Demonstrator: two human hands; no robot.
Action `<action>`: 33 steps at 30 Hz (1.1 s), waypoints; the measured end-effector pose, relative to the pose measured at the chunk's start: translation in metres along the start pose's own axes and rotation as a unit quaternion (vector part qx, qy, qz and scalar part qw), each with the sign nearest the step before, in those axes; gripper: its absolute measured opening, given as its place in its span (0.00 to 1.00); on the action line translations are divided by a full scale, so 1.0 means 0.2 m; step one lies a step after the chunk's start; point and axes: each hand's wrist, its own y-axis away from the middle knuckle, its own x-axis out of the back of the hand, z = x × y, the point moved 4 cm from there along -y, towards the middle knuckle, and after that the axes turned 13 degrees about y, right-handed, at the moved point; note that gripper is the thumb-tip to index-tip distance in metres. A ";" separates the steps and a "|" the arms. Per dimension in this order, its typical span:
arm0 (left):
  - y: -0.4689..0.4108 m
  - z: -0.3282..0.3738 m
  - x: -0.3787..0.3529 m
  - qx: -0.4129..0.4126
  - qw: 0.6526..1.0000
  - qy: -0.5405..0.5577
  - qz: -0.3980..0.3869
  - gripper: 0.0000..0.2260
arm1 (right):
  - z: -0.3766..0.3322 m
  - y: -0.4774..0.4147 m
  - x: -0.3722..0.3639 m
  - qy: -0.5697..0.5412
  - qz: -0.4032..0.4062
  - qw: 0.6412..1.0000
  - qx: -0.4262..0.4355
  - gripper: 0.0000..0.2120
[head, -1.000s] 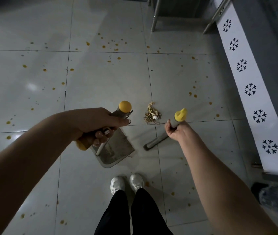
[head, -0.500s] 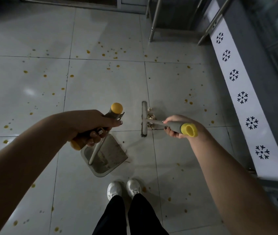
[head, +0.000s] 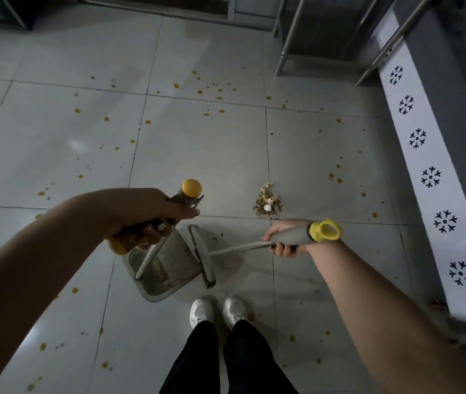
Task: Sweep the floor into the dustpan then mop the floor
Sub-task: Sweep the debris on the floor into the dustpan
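You're standing w/ your white shoes (head: 217, 310) just behind the dustpan (head: 169, 268), which is sitting on the tiled floor (head: 203, 155) w/ its open lip toward the far-right. Your left hand (head: 143, 216) is wrapping closed fingers round the yellow-capped dustpan handle (head: 190, 191), holding it upright-ish. Your right hand (head: 285, 241) is gripping the grey broom handle (head: 300, 233), fingers curled shut round it, yellow end-loop pointing right. The broom head (head: 202, 255) is lying along the pan's open lip, touching or just above it; can't tell which.

The debris pile (head: 267, 201) is sitting further out, well apart from the lip, beside a tile joint, so it isn't in the pan yet. Judging by that, you're mid-sweep: reach the brush past the far side of the pile, press bristles flat, pull in one steady stroke toward the lip. Keep the lip pressed down so scraps aren't sliding under; tilting the handle back slightly should help.

Beyond that, orange spots (head: 220, 93) are dotting the tiles toward the far edge, near the metal legs (head: 285, 46); prob. mop work, not broom. Snowflake-print panel (head: 425, 155) is running along the right edge.
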 end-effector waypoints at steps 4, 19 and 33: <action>-0.01 -0.06 -0.01 0.011 1.000 0.012 0.001 0.16 | 0.05 -0.07 -0.03 0.073 -0.021 0.996 -0.054 0.14; -0.10 0.11 -0.22 0.017 0.999 0.035 0.015 0.12 | 0.14 0.07 0.55 0.103 0.127 0.986 -0.028 0.13; -0.10 0.27 -0.42 0.005 1.000 0.009 0.027 0.16 | 0.25 0.21 0.76 0.147 0.152 0.977 -0.021 0.15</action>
